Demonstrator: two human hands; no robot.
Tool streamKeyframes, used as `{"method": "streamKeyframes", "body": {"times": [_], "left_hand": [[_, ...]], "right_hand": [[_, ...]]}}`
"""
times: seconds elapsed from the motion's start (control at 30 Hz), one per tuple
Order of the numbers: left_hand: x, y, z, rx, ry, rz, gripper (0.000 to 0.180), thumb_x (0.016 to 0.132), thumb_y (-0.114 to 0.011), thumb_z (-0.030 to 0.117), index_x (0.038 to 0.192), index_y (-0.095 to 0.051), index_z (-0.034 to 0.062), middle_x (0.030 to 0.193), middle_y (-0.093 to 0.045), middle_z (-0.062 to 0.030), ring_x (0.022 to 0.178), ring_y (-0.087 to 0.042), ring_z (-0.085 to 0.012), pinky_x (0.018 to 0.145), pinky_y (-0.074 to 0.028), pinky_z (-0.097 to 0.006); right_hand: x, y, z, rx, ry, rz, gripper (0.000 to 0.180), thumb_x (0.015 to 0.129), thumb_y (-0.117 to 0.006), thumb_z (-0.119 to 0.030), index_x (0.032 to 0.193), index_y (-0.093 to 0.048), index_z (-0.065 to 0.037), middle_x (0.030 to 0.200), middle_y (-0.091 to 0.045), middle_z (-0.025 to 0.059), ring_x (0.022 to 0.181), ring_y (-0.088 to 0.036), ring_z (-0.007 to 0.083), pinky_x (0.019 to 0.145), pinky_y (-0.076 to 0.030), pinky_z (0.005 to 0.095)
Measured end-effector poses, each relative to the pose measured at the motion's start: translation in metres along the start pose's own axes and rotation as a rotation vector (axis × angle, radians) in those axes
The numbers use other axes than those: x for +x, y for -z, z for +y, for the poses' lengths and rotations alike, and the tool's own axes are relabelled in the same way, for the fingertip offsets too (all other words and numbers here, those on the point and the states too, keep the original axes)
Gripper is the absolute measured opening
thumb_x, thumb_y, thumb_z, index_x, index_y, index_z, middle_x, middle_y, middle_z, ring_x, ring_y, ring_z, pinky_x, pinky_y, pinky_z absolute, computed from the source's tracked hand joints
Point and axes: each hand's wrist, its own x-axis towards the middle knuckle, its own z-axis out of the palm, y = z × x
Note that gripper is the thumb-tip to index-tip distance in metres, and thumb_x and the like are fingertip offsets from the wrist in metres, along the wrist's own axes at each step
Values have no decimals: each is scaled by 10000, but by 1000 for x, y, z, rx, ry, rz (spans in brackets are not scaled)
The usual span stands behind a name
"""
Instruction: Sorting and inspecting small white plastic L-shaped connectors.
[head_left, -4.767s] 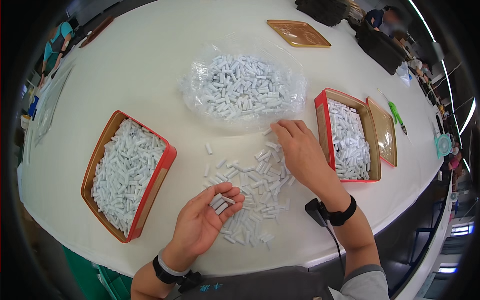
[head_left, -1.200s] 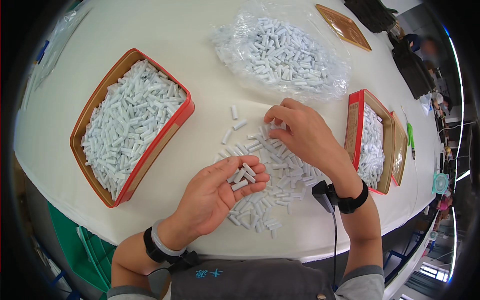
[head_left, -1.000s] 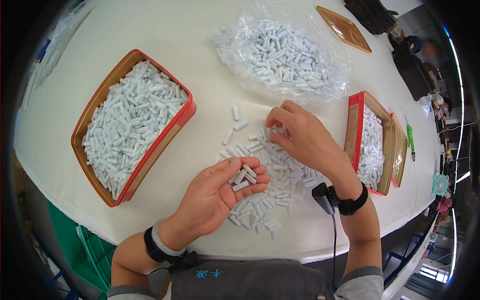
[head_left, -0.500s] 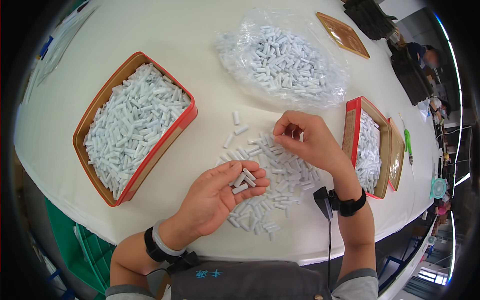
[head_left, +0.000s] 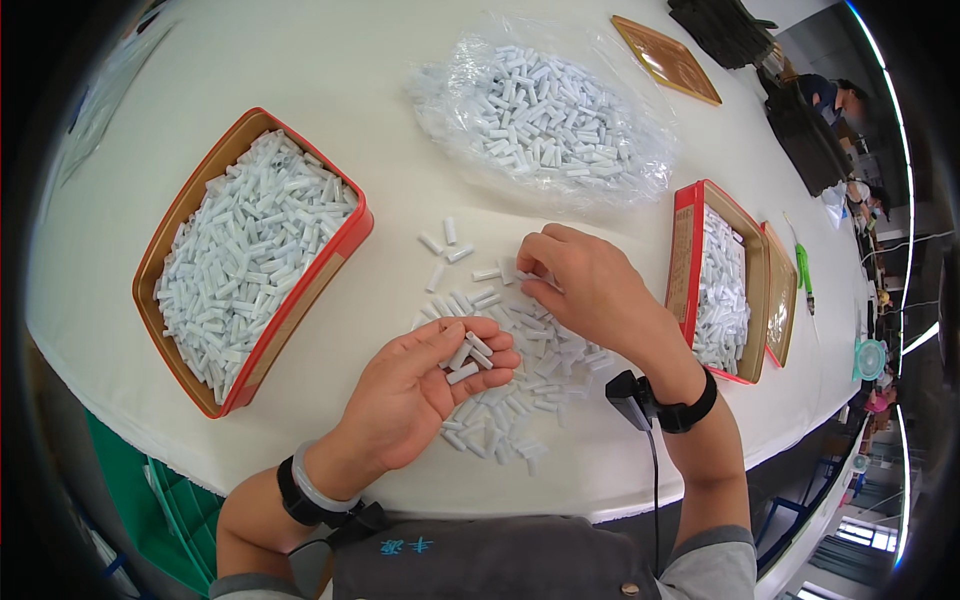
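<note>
Several small white tubes (head_left: pixel 463 373) lie in my left hand (head_left: pixel 405 385), which is palm up with its fingers curled round them and the thumb resting on top. Below and beyond that hand spreads a loose pile of the same white tubes (head_left: pixel 545 365) on the table. At the pile's far edge my right hand (head_left: pixel 585 285) reaches down, thumb and fingers pinched at a white tube (head_left: pixel 508 270) that is slightly blurred. A few single tubes (head_left: pixel 449 231) lie apart from the pile, to the left of my right hand.
On the left stands a red-rimmed tin (head_left: pixel 350 232) full of white tubes; a smaller red tin (head_left: pixel 686 255) with tubes is at the right. A clear plastic bag (head_left: pixel 640 165) of tubes lies at the far side. Beyond are a gold lid (head_left: pixel 668 58) and a green-handled tool (head_left: pixel 803 267).
My right hand has moved slightly left along the far edge of the pile. Another loose tube now lies beside the single ones. The whole view has shifted a little; my left hand still holds its tubes.
</note>
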Motion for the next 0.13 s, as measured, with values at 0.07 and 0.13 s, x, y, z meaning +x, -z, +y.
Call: {"method": "streamKeyframes", "body": {"times": [0.07,0.13], "left_hand": [[0,0,1,12,0,0,359,1120,-434,221,1293,-585,-55,1260,-635,-180,1176,-658,-284,1041,-544,-397],[1,-1,0,25,0,-1,359,1120,-434,221,1294,-584,-55,1260,-633,-178,1175,-658,-286,1044,-541,-398]], "right_hand": [[-4,11,-1,106,-108,-12,188,865,-760,-93,1014,-653,-53,932,-674,91,851,-690,266,736,-533,398],[-15,24,-1,111,-131,-37,170,880,-751,-93,1014,-656,-47,950,-686,99,855,-695,255,743,-537,393]]}}
